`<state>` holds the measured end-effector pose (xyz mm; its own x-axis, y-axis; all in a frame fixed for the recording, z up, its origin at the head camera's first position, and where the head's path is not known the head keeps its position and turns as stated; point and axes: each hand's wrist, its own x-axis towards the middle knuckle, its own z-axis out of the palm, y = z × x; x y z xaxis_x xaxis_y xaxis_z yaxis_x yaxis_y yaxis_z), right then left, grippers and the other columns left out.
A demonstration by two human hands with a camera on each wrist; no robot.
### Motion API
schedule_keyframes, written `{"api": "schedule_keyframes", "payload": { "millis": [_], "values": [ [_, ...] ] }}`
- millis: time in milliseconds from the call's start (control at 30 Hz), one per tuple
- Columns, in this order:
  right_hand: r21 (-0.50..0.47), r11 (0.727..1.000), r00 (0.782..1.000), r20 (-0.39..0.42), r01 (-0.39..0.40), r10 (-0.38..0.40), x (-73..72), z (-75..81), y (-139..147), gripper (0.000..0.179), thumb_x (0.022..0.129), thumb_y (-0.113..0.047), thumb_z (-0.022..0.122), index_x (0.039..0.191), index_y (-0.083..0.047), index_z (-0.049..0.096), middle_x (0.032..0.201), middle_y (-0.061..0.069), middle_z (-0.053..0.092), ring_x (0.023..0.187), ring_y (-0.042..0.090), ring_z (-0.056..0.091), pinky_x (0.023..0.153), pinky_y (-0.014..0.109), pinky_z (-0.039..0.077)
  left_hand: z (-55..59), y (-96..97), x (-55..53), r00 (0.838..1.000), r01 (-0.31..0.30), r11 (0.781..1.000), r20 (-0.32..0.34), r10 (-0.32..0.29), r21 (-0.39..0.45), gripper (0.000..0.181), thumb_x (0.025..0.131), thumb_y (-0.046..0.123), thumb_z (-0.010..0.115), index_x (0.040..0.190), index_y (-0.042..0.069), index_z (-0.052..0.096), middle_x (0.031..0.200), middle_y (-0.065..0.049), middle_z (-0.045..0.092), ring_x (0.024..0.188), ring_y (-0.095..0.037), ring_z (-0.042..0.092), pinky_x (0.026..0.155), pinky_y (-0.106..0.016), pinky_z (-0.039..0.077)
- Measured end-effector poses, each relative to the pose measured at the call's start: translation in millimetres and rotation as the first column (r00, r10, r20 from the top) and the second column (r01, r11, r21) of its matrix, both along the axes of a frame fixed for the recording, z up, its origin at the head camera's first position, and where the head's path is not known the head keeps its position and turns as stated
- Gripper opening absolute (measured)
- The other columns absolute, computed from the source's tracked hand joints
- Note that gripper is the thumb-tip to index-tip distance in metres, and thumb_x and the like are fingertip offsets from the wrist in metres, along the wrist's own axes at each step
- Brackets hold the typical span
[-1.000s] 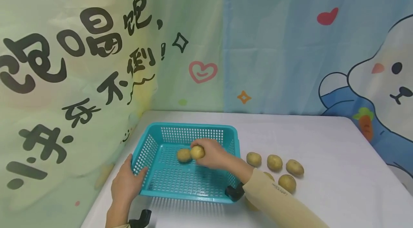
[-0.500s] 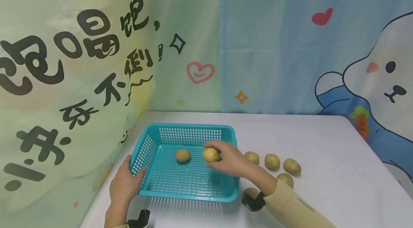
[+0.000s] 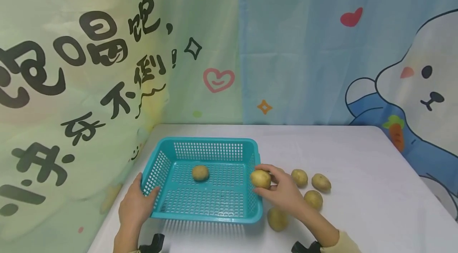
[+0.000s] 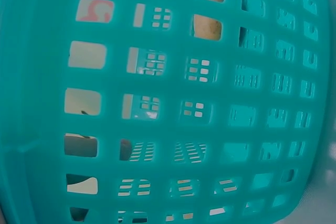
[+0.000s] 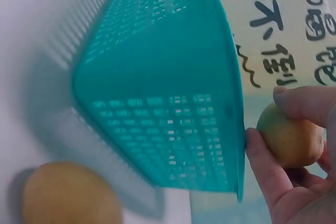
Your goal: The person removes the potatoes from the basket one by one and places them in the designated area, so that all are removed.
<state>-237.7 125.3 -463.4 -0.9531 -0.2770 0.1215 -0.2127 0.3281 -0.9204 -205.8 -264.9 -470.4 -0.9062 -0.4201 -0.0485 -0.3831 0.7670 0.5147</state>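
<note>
A turquoise plastic basket (image 3: 205,219) with slotted walls stands on the table. My left hand (image 3: 137,203) grips its left wall, thumb over the rim and fingers outside. One potato (image 3: 200,173) lies on the basket floor; through the wall's holes in the left wrist view, part of a potato (image 4: 207,27) shows. My right hand (image 3: 282,189) holds another potato (image 3: 260,179) between thumb and fingers at the right rim. In the right wrist view, the held potato (image 5: 290,136) is beside the rim's edge, with one fingertip right at the rim.
Right of the basket, several potatoes rest on the white tabletop (image 3: 358,189), among them a near potato (image 3: 277,219) and a farther potato (image 3: 321,182). A printed curtain (image 3: 293,46) hangs behind the table and along its left side.
My right hand has carried its potato rightward, from beside the potato on the basket floor to the right rim. The left hand keeps its grip; the basket stays put.
</note>
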Motion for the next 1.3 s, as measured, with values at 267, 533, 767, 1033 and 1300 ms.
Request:
{"api": "schedule_keyframes", "payload": {
  "millis": [267,533,767,1033,1300],
  "values": [
    [-0.073,0.996,0.998,-0.02,0.06,-0.061,21.2,-14.0,35,0.054,0.081,-0.01,0.079,0.13,-0.008,0.056,0.137,0.018,0.053,0.117,0.034,0.058,0.081,0.028,0.056,2.0,-2.8,0.7,1.0,0.009,1.0,-0.006,-0.009,-0.004,0.082,0.093,0.033,0.062,0.152,-0.005,0.02,0.143,-0.035,0.038,0.122,-0.052,0.046,0.09,-0.063,0.042],
    [-0.014,0.995,0.99,-0.098,0.099,-0.1,37.5,-40.4,56,0.051,0.079,-0.01,0.081,0.124,-0.002,0.059,0.126,0.013,0.06,0.114,0.015,0.059,0.092,0.035,0.052,4.1,-3.2,0.6,1.0,0.007,1.0,0.006,-0.007,0.002,0.082,0.093,0.034,0.062,0.153,-0.004,0.019,0.144,-0.035,0.037,0.122,-0.052,0.046,0.09,-0.063,0.041],
    [-0.006,0.979,0.979,0.018,0.203,-0.202,57.3,-54.0,61,0.057,0.078,-0.007,0.081,0.129,-0.005,0.056,0.135,0.018,0.054,0.121,0.044,0.054,0.084,0.031,0.055,2.8,-3.6,1.3,1.0,0.001,1.0,0.0,-0.001,0.003,0.082,0.093,0.034,0.061,0.153,-0.004,0.019,0.145,-0.034,0.037,0.123,-0.052,0.045,0.09,-0.063,0.041],
    [0.088,0.953,0.95,0.099,0.288,-0.296,71.8,-73.1,70,0.055,0.077,-0.006,0.081,0.127,-0.008,0.058,0.139,0.026,0.049,0.115,0.051,0.056,0.078,0.032,0.057,2.5,-1.8,1.8,1.0,0.013,1.0,0.0,-0.013,0.005,0.081,0.093,0.033,0.061,0.153,-0.004,0.02,0.144,-0.034,0.037,0.121,-0.052,0.047,0.089,-0.062,0.042],
    [0.184,0.927,0.935,0.082,0.327,-0.346,79.0,-85.6,75,0.059,0.073,-0.002,0.083,0.126,-0.011,0.06,0.124,0.017,0.062,0.102,0.029,0.065,0.071,0.022,0.055,-0.7,0.0,0.2,1.0,0.006,1.0,-0.003,-0.006,0.009,0.081,0.093,0.033,0.062,0.153,-0.003,0.02,0.145,-0.034,0.036,0.123,-0.053,0.045,0.091,-0.063,0.04]
  ]
}}
